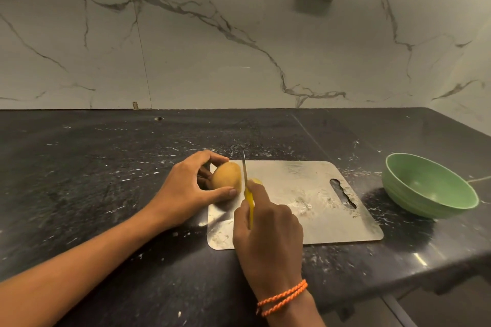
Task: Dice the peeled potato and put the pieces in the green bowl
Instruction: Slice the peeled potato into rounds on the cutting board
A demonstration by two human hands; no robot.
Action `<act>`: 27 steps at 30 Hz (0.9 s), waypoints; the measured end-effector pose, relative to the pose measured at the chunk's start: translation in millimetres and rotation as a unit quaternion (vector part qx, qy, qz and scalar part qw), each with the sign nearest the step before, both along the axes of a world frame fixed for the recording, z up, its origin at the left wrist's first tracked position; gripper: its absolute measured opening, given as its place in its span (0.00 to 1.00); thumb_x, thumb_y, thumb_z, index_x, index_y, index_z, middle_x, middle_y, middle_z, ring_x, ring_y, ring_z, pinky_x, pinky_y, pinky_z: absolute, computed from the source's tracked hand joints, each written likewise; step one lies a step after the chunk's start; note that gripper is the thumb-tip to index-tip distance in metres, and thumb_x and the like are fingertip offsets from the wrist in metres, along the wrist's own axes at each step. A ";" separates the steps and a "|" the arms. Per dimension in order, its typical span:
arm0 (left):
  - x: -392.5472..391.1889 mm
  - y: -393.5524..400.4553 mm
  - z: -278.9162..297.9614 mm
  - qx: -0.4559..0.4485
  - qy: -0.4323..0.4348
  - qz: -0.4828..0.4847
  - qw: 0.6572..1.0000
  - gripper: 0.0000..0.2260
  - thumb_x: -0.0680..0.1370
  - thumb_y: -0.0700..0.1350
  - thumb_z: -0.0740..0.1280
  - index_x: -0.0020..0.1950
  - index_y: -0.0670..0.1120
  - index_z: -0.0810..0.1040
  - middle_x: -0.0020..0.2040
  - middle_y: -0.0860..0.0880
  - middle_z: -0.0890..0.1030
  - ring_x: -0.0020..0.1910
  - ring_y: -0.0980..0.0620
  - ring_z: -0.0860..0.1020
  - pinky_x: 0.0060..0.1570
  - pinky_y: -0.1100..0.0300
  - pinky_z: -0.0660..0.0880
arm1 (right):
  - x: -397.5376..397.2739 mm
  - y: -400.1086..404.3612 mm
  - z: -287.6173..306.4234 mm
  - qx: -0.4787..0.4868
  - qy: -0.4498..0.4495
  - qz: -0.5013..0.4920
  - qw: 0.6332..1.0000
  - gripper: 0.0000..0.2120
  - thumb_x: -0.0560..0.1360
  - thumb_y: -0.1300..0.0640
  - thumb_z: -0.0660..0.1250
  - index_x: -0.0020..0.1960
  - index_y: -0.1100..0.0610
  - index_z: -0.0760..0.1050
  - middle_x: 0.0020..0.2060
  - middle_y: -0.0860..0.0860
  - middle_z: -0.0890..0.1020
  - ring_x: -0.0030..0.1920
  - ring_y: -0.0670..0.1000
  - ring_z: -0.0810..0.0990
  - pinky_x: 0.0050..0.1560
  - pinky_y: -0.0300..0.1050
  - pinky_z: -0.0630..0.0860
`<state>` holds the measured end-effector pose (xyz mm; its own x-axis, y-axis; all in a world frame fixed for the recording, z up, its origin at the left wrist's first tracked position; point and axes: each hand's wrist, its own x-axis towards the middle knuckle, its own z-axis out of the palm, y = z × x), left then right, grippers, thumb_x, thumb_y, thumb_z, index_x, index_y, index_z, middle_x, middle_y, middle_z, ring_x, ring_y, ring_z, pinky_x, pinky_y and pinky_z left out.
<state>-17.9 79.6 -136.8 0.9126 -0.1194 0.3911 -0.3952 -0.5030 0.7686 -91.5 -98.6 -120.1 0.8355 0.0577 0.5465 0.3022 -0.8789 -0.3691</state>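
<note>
The peeled potato (227, 176) is held on the far left corner of the metal cutting board (313, 210), with its long axis running roughly left to right across the board. It is gripped by the left hand (186, 188), whose fingers are curled round it: the thumb is pressed against the near side and the other fingers are wrapped over the far and left side. The right-hand end of the potato is left bare.

The knife (245, 183) is grasped by the right hand (265, 228), the fingers closed about the yellow handle and the forefinger laid along the top. The blade is set near-to-far, so that the potato's long axis is crossed almost squarely, and it is placed at the potato's exposed right end, just right of the left thumb tip. Whether the edge has entered the flesh cannot be told. A small pale yellow patch is seen just right of the blade by the forefinger; whether it is a cut piece or part of the handle cannot be told.

The coming cut is judged to turn on that narrow gap between blade and left fingertips.

The green bowl (462, 194) is stood on the dark counter (106, 167) well to the right, beyond the board's right edge, nearer the right hand. No pieces are seen in it.
</note>
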 end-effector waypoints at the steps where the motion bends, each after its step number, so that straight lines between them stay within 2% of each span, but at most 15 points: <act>1: -0.6 0.0 0.5 -0.004 0.004 -0.004 1.000 0.26 0.69 0.56 0.83 0.64 0.57 0.81 0.59 0.59 0.82 0.52 0.58 0.82 0.51 0.61 0.82 | -0.8 0.4 0.4 0.004 -0.005 0.008 1.000 0.19 0.71 0.55 0.75 0.61 0.53 0.80 0.27 0.48 0.80 0.24 0.50 0.77 0.23 0.40 0.65; 5: -1.9 1.1 1.8 -0.010 0.017 -0.007 1.000 0.24 0.70 0.53 0.83 0.63 0.54 0.82 0.57 0.60 0.82 0.52 0.57 0.82 0.52 0.60 0.82 | -1.8 2.8 3.3 0.011 0.004 0.026 1.000 0.18 0.72 0.55 0.74 0.62 0.52 0.77 0.27 0.46 0.79 0.24 0.49 0.76 0.22 0.41 0.69; 8: -1.8 0.0 2.5 -0.012 0.016 0.000 1.000 0.23 0.69 0.55 0.83 0.62 0.54 0.82 0.57 0.60 0.83 0.51 0.57 0.83 0.51 0.60 0.82 | -0.6 1.7 -1.4 -0.014 0.021 0.033 0.999 0.17 0.72 0.56 0.73 0.60 0.52 0.76 0.28 0.50 0.79 0.26 0.51 0.77 0.25 0.42 0.64; 12: -0.6 -0.9 3.7 -0.017 0.020 0.007 1.000 0.25 0.67 0.58 0.82 0.62 0.54 0.83 0.55 0.59 0.83 0.50 0.57 0.82 0.49 0.61 0.81 | 1.1 -2.7 1.6 -0.007 0.085 0.054 0.995 0.15 0.80 0.52 0.60 0.67 0.49 0.70 0.46 0.54 0.82 0.45 0.57 0.80 0.39 0.47 0.66; 15: -0.4 0.2 2.1 -0.026 0.023 0.012 0.999 0.25 0.67 0.58 0.82 0.61 0.54 0.83 0.55 0.58 0.84 0.49 0.56 0.83 0.49 0.60 0.81 | -1.3 -4.9 5.9 -0.008 0.105 0.047 0.993 0.13 0.82 0.51 0.57 0.65 0.49 0.69 0.51 0.54 0.80 0.51 0.57 0.79 0.42 0.48 0.65; 17: 0.2 1.8 0.4 -0.024 0.026 0.012 0.999 0.25 0.67 0.58 0.83 0.61 0.54 0.83 0.56 0.59 0.84 0.49 0.56 0.83 0.49 0.60 0.82 | -2.2 -4.1 5.2 -0.009 0.088 0.024 0.996 0.14 0.81 0.51 0.60 0.66 0.49 0.71 0.47 0.53 0.82 0.47 0.56 0.81 0.38 0.46 0.65; 19: 0.5 2.6 -0.2 -0.023 0.028 0.013 0.999 0.25 0.66 0.59 0.83 0.61 0.55 0.83 0.57 0.60 0.84 0.49 0.56 0.83 0.49 0.60 0.82 | -4.6 -3.8 2.1 -0.010 0.066 0.012 0.998 0.17 0.76 0.53 0.69 0.65 0.51 0.76 0.36 0.51 0.83 0.35 0.53 0.81 0.30 0.42 0.65; 21: 1.1 2.4 -0.5 -0.025 0.028 0.015 0.999 0.26 0.65 0.60 0.82 0.60 0.55 0.83 0.55 0.61 0.84 0.48 0.56 0.83 0.49 0.60 0.82 | -3.5 -2.2 0.4 0.018 0.025 0.020 0.999 0.20 0.74 0.56 0.73 0.65 0.52 0.78 0.30 0.49 0.82 0.28 0.52 0.79 0.25 0.43 0.68; 23: 1.6 2.7 0.0 -0.031 0.032 0.014 0.999 0.27 0.65 0.61 0.82 0.60 0.55 0.83 0.54 0.63 0.84 0.48 0.56 0.84 0.49 0.60 0.82 | -2.6 1.0 1.8 0.022 0.001 0.032 0.999 0.20 0.75 0.56 0.71 0.66 0.52 0.76 0.31 0.49 0.83 0.28 0.52 0.80 0.25 0.45 0.73; 27: 1.9 3.6 -1.0 -0.031 0.031 0.014 0.999 0.27 0.65 0.61 0.83 0.61 0.55 0.83 0.54 0.59 0.84 0.48 0.55 0.84 0.49 0.57 0.83 | -2.3 5.1 2.6 0.012 -0.011 0.031 0.999 0.20 0.75 0.56 0.72 0.66 0.52 0.76 0.31 0.49 0.83 0.27 0.51 0.80 0.25 0.44 0.72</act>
<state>-16.0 83.3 -137.8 0.9382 -0.0706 0.3387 -0.3315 -0.4639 0.8216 -93.8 -93.5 -117.6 0.8189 0.0960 0.5659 0.3635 -0.8497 -0.3819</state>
